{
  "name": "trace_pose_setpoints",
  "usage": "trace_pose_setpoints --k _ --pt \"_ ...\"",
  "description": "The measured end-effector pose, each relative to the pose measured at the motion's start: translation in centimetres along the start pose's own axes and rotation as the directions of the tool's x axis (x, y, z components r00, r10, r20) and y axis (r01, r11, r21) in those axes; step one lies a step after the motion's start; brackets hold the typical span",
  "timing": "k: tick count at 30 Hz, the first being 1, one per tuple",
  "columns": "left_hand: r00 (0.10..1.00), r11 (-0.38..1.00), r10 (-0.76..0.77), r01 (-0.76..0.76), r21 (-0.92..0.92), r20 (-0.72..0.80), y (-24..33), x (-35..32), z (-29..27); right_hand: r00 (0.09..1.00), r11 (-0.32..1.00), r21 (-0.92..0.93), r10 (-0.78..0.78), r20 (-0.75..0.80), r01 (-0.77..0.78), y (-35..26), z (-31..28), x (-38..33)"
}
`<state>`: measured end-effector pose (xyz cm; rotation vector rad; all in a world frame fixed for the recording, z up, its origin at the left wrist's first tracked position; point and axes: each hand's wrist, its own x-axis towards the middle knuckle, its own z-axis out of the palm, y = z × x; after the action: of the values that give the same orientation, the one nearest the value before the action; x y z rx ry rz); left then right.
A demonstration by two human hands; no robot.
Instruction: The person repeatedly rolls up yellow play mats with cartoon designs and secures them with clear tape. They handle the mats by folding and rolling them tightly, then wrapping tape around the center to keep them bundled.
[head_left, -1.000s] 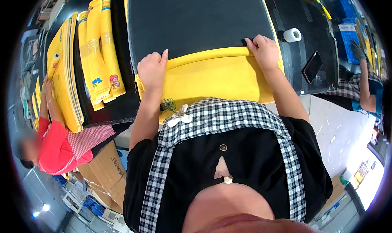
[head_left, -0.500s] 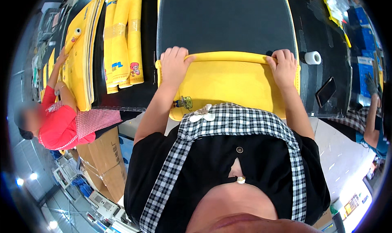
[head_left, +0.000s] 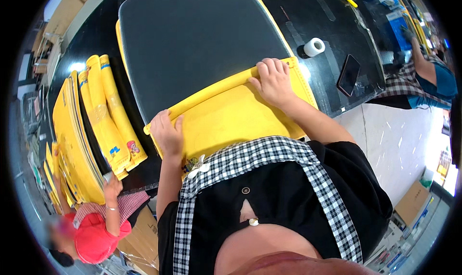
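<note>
A large mat [head_left: 197, 39], dark on its upturned face and yellow on the other, lies on the black table in front of me. Its near edge is turned over into a yellow roll [head_left: 216, 88]. My left hand [head_left: 167, 133] grips the roll near its left end, fingers curled over the top. Toward the right end, my right hand [head_left: 275, 81] is closed over the same roll, slightly in from the corner. Between the roll and my checked apron lies a yellow surface [head_left: 240, 116] with a small cartoon print, partly covered by my left forearm and apron.
Several yellow rolled mats [head_left: 103, 113] lie to the left, beside a stack of flat yellow mats [head_left: 72, 140]. A co-worker in red [head_left: 98, 236] stands there. On the right are a white tape roll [head_left: 314, 47] and a phone [head_left: 349, 75]. Another person works far right.
My view has turned, so the table appears tilted. My right hand now sits further in from the roll's right corner. The red-clad co-worker's near hand has moved to the stack's near end.
</note>
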<state>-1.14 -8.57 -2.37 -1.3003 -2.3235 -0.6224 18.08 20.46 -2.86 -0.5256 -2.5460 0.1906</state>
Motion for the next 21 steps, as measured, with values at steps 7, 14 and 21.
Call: trace_pose_setpoints --k 7,14,21 --pt "0.986 0.989 -0.143 0.139 0.047 0.084 -4.9 4.8 2.3 0.978 0.990 0.073 0.103 0.184 -0.118 1.4 1.0 8.4" --pt "0.989 0.990 0.114 -0.121 0.073 0.099 -1.7 8.4 4.4 0.954 0.988 0.065 0.117 0.275 -0.140 2.5 1.7 13.9" --pt "0.988 0.996 0.087 -0.085 -0.027 0.128 -2.6 11.5 2.4 0.981 0.997 -0.027 -0.081 -0.177 0.077 -0.9 1.8 10.4"
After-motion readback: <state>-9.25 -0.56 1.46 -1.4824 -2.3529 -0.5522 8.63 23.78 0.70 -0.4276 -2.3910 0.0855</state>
